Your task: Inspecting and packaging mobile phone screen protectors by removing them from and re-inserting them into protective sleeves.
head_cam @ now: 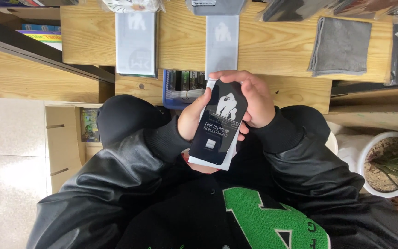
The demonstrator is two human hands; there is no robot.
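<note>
Both arms in black sleeves, forearms converging from 7 and 4 o'clock toward frame centre, elbows bent, wrists close to the chest. Left hand (190, 121) sits at 9 o'clock of the meeting point, palm turned inward, thumb running up toward 12. Right hand (254, 99) sits at 2 o'clock, knuckles up, fingers (229, 76) curled over toward 10 o'clock. Both hands closed in a grip, nearly touching at the lower edge.

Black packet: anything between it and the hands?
Nothing visible. The black packet is held directly: left hand grips its left edge, right hand wraps its top right corner. It sits above the lap, clear of the wooden table.
</note>
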